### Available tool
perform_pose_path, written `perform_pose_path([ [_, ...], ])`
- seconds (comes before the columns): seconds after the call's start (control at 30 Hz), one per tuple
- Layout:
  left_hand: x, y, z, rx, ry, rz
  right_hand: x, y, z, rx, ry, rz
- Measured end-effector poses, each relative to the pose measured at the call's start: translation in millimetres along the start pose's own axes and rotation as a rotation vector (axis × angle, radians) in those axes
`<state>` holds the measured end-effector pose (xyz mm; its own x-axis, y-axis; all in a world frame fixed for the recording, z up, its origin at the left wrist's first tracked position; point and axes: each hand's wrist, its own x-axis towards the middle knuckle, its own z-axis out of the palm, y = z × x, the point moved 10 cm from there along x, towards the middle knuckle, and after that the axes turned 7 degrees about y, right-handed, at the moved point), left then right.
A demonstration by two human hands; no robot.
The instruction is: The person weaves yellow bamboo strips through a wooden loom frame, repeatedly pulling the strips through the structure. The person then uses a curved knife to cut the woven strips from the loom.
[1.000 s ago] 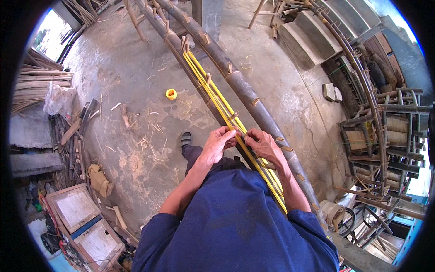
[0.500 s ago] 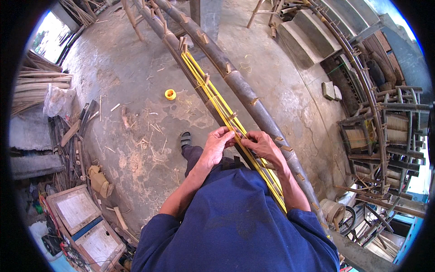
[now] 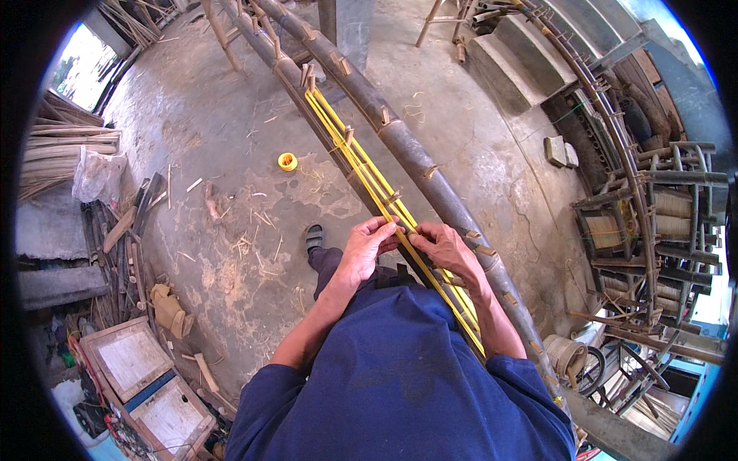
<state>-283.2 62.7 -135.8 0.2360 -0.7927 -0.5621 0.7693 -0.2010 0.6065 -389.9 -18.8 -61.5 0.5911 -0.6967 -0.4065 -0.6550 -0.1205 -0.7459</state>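
Long yellow strands (image 3: 347, 142) run along a dark bamboo pole (image 3: 290, 75), looped round short wooden pegs (image 3: 350, 137) that stick out of it. With fingers pinched, my left hand (image 3: 369, 244) grips the strands just below a peg. My right hand (image 3: 444, 247) is closed on the same strands from the other side, its fingertips close to those of the left. The exact spot between the fingertips is partly hidden. Beyond the hands the strands continue down past my right forearm.
A second, thicker bamboo pole (image 3: 407, 146) with pegs runs parallel on the right. On the concrete floor stands a yellow spool (image 3: 287, 161), with wood scraps near it. Bamboo pieces (image 3: 115, 238) are heaped at left; bamboo chairs (image 3: 676, 223) are stacked at right.
Both hands stay at nearly the same place on the strands, with only slight finger movement. The surroundings shift a little to the left in the picture.
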Motion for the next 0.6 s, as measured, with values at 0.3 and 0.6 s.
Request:
perform_pose_path([
  [0.3,2,-1,-3,0.012,0.004,0.004,0,-2,1,0.017,-0.031,0.028],
  [0.6,5,-3,-8,0.006,0.022,0.036,0,2,3,0.07,-0.028,0.031],
])
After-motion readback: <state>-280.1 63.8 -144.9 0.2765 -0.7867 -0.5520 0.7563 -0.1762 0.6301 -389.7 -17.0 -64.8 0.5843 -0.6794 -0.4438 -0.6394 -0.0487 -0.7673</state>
